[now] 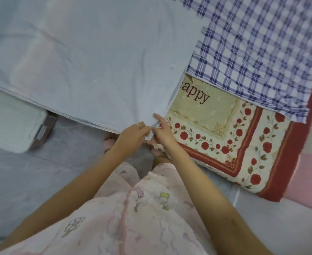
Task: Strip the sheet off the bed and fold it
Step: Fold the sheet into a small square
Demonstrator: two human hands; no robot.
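A pale blue-white sheet [89,57] lies folded over the bed, its layered edge running along the bed's near side. Its lower right corner hangs just past the bed's edge. My left hand [133,135], with a ring on one finger, pinches that corner from the left. My right hand [162,128] holds the same corner from the right, index finger stretched up along the fabric. Both hands meet at the corner, above the floor.
A cream blanket [225,137] with red roses and the word "Happy" covers the bed to the right. A blue checked cloth [258,46] lies over its far part. A white storage box [10,124] stands on the grey floor at left. My feet show below the hands.
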